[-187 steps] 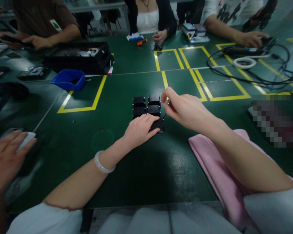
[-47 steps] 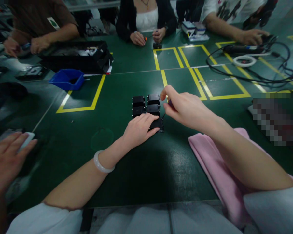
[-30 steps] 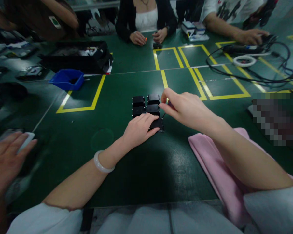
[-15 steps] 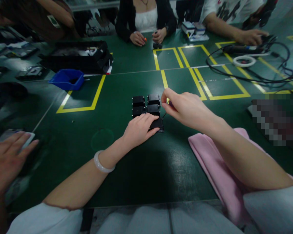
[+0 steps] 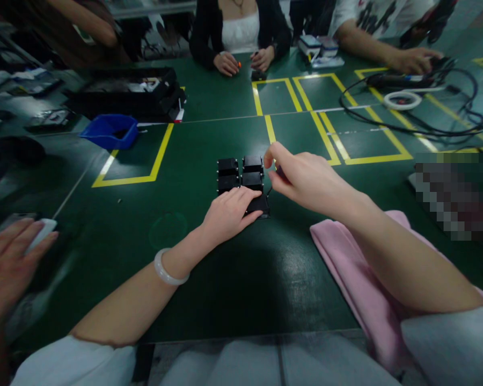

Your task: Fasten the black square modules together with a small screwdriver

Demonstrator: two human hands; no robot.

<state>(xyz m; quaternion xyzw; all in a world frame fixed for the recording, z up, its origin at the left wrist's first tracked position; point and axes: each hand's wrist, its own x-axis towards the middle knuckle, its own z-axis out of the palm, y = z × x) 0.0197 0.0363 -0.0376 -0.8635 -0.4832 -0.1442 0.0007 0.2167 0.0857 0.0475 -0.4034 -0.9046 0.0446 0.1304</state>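
Small black box-shaped parts [image 5: 252,181] with shiny metal pins or screws along their sides stand in two close columns on the green table. My left hand [image 5: 230,214] lies over the near ones. Its thumb and fingers hold the nearest right black part [image 5: 258,204] down, hiding whatever is under the palm. To the right, my right hand [image 5: 301,174] pinches a small screwdriver-like tool [image 5: 270,190] with a dark handle and thin shaft. The tip meets the right side of that nearest part; the handle is mostly covered by my fingers.
A pink cloth [image 5: 346,257] lies under my right forearm. Farther off are a blue scoop-shaped bin [image 5: 111,132], black trays [image 5: 161,99] and coiled black cables [image 5: 473,102]. Another person's hand [image 5: 14,252] rests at left on a light flat object. Co-workers sit opposite.
My right index finger has lifted and spread slightly from the thumb around the tool. My left hand and the black parts stay put. The neighbour's hand at left has shifted a little left.
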